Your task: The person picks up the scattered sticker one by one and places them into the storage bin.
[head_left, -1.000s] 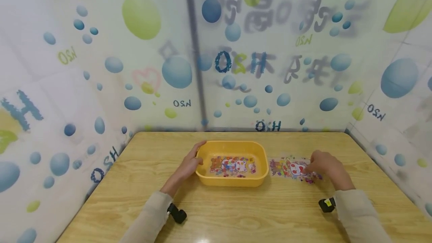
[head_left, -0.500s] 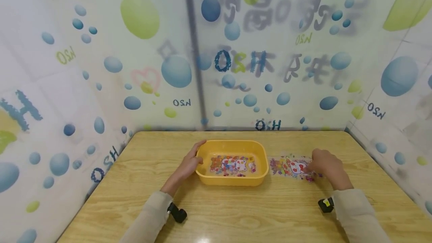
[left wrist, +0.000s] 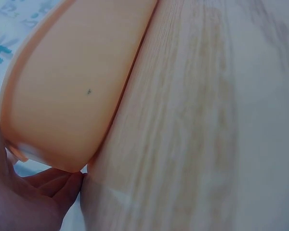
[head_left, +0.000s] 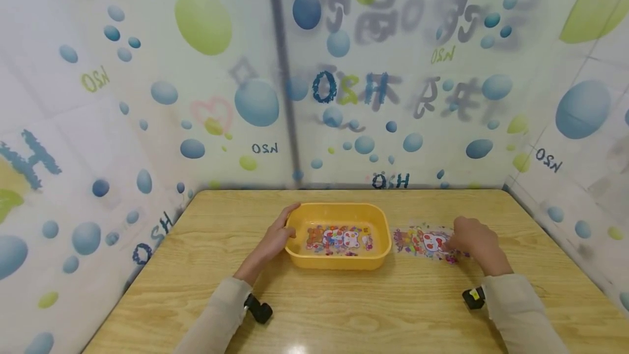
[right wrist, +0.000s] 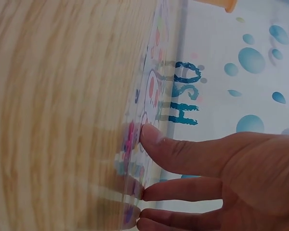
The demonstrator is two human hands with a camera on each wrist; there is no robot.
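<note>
A yellow tray [head_left: 339, 263] stands on the table, with a colourful cartoon print visible inside it. My left hand [head_left: 272, 240] grips its left end, thumb over the rim; in the left wrist view the curled fingers of that hand [left wrist: 31, 199] lie against the outside of the tray [left wrist: 72, 82]. Right of the tray, a clear sheet with cartoon figures [head_left: 427, 242] lies flat. My right hand [head_left: 476, 242] is over its right end. In the right wrist view the thumb and fingertips of this hand [right wrist: 221, 178] touch the sheet [right wrist: 153, 91], spread apart, fingers fairly straight.
The wooden table [head_left: 354, 310] carries the tray and sheet. A wall with blue and green spots [head_left: 363, 146] rises behind its far edge, with more patterned walls on both sides. Black devices are strapped at the left wrist [head_left: 259, 309] and right wrist [head_left: 474, 298].
</note>
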